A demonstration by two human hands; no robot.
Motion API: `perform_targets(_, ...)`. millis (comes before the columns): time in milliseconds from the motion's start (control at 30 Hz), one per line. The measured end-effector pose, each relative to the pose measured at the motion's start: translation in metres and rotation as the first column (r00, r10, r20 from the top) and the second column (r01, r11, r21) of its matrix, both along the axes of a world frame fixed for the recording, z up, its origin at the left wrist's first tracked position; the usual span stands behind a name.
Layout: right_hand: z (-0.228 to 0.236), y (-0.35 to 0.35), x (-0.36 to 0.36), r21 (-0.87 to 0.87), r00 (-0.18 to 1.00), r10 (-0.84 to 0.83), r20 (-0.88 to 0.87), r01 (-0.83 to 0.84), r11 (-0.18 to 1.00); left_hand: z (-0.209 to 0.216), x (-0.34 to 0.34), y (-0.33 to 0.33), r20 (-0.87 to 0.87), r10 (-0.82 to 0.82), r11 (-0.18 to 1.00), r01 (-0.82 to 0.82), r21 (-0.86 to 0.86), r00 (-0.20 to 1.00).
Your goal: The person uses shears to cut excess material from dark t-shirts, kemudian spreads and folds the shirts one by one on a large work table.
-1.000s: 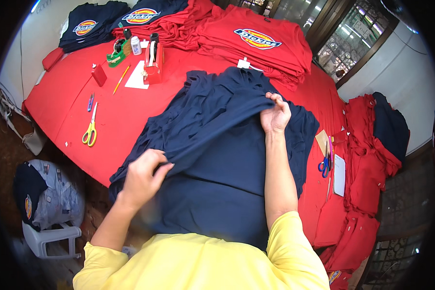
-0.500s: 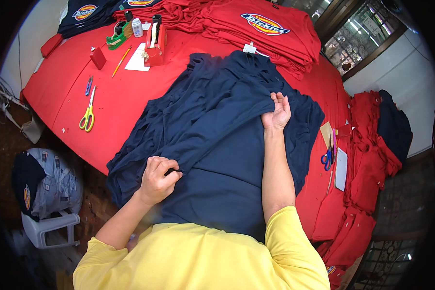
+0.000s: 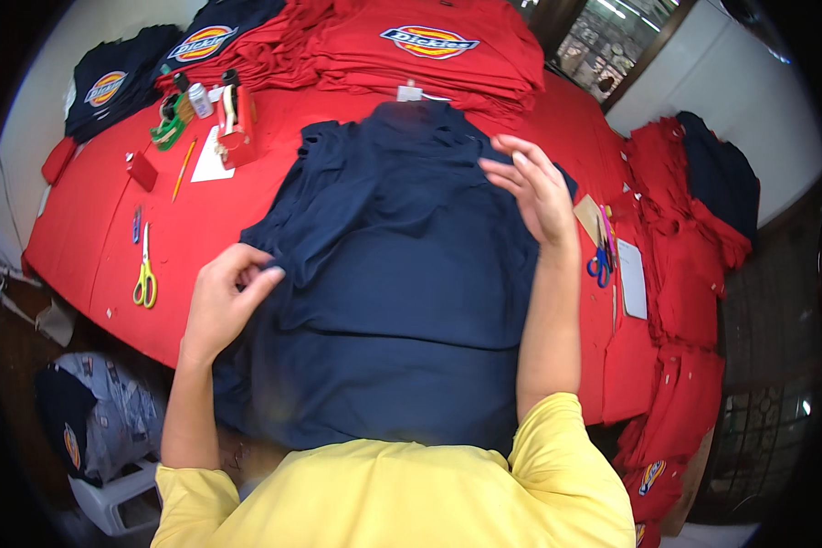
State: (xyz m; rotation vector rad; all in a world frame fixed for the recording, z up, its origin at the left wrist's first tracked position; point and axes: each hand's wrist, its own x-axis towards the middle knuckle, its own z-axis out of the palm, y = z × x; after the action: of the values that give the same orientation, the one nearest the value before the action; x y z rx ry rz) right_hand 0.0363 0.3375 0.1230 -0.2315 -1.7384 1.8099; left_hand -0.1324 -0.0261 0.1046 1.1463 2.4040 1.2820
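Observation:
A navy shirt [image 3: 411, 283] lies spread in front of me on top of more dark garments, its upper part rumpled toward the left. At its left edge my left hand [image 3: 224, 297] is closed in a pinch on the fabric. My right hand [image 3: 541, 196] hovers at the upper right of the shirt, fingers stretched out and apart, holding nothing. Loose folds [image 3: 329, 219] gather between the two hands, while the lower part is smoother with one crosswise crease.
The red-covered table [image 3: 91, 247] bears yellow scissors [image 3: 145, 274], a pencil [image 3: 184, 170], a red tape dispenser [image 3: 237, 128] and a green one [image 3: 168, 126]. Red shirts [image 3: 429, 73] are stacked behind. Blue scissors [image 3: 599, 265] and a white phone-like slab [image 3: 632, 283] lie right; a stool [image 3: 119, 498] stands lower left.
My left hand has drawn the fabric leftward, so the shirt lies flatter. The right hand has let go and lifted, its fingers extended. The whole view has shifted.

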Motion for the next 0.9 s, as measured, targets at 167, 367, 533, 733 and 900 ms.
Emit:
perform_targets(167, -0.009, -0.019, 0.124, 0.348, 0.791, -0.335, 0.511, 0.166, 0.923, 0.019, 0.012, 0.094, -0.351, -0.426, 0.905, 0.398, -0.153, 0.834)
perform_targets(367, -0.091, -0.071, 0.201, 0.459, 0.629, -0.539, 0.560, 0.305, 0.834, -0.013, 0.030, 0.292, -0.397, -0.457, 0.872, 0.488, -0.026, 0.796)
perform_targets(533, -0.111, -0.090, 0.195, 0.426, 0.527, -0.660, 0.535, 0.507, 0.750, -0.045, 0.038, 0.394, -0.366, -0.309, 0.947, 0.318, -0.036, 0.878)
perform_targets(733, -0.073, -0.121, 0.179, 0.743, 0.698, -0.713, -0.070, 0.513, 0.429, -0.022, -0.003, 0.372, -0.102, -0.306, 0.942, 0.317, 0.114, 0.947)
perform_targets(900, -0.089, -0.179, 0.120, 0.882, 0.901, -0.429, 0.058, 0.156, 0.446, -0.027, -0.034, 0.323, -0.202, -0.343, 0.890, 0.386, 0.244, 0.918)
